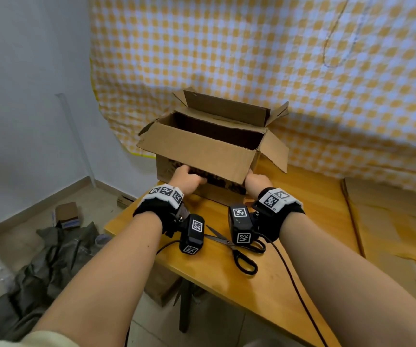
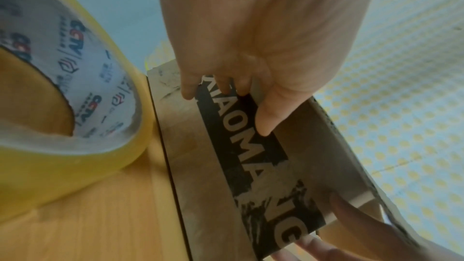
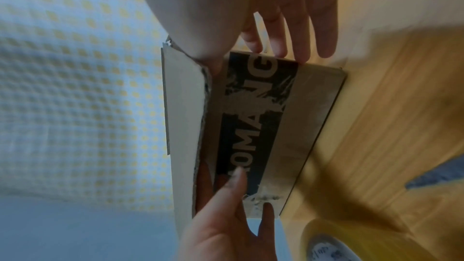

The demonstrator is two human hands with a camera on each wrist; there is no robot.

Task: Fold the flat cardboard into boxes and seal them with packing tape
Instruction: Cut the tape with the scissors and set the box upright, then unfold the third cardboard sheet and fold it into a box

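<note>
A brown cardboard box [image 1: 202, 151] stands on the wooden table [image 1: 302, 221] with its top flaps open. A torn black printed band [image 2: 248, 156] runs across its near face. My left hand [image 1: 187, 177] lies against that face at the left, under the front flap, fingers and thumb touching the band. My right hand [image 1: 257, 181] sits at the box's near right corner, thumb by the flap fold and fingers [image 3: 278, 47] laid along the end edge. A roll of yellowish packing tape [image 2: 75, 106] stands on the table just left of the box; my left wrist hides it in the head view.
Black-handled scissors [image 1: 237, 249] lie on the table between my wrists. Flat cardboard sheets [image 1: 389, 221] are stacked to the right. A yellow checked cloth [image 1: 277, 58] hangs behind. A small box [image 1: 67, 215] and dark bags [image 1: 52, 259] lie on the floor at left.
</note>
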